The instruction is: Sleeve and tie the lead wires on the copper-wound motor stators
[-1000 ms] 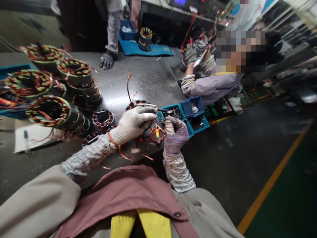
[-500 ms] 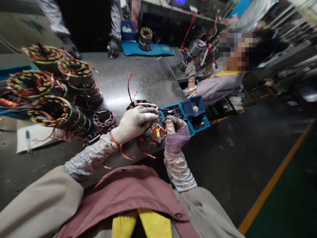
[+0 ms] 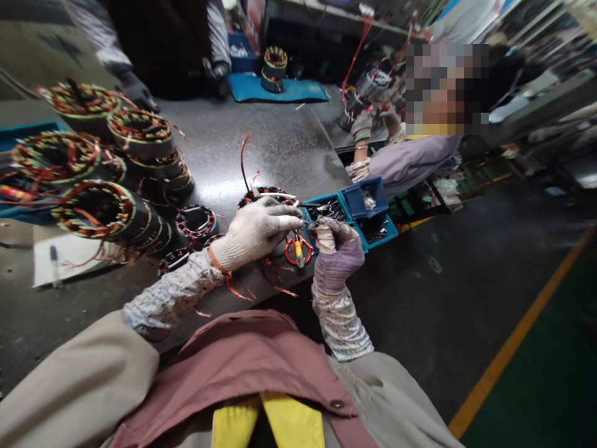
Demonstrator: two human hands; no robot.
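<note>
The white-gloved left hand (image 3: 261, 233) and the purple-gloved right hand (image 3: 336, 252) pinch a thin dark wire (image 3: 310, 221) between them, near the edge of the grey tabletop (image 3: 280, 130). A round copper-wound coil (image 3: 255, 193) sits partly hidden behind the left hand; blue plastic bins (image 3: 374, 211) stand beyond the right hand, with open room above the dark floor (image 3: 396, 305) rightward.
</note>
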